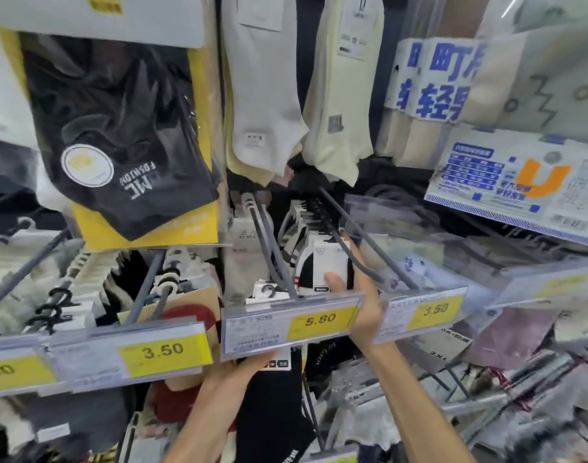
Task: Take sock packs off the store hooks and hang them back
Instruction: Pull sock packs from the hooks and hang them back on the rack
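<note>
My right hand [361, 295] reaches up behind the 5.80 price tag [292, 324] and grips a sock pack [329, 267] with a white card header, thumb on its front, beside the grey store hook [272, 252]. More packs [306, 218] hang in a row further back on that hook. My left hand [249, 365] is mostly hidden under the price tag holder; it holds the lower part of a black sock pack [279, 406] that hangs down below the tag.
A big yellow pack of black socks [125, 135] hangs at upper left. White and cream socks [269, 95] hang above the hook. Price tags 3.50 [162, 350] and 3.50 [434, 310] flank the middle one. Blue-printed packs [513, 182] crowd the right.
</note>
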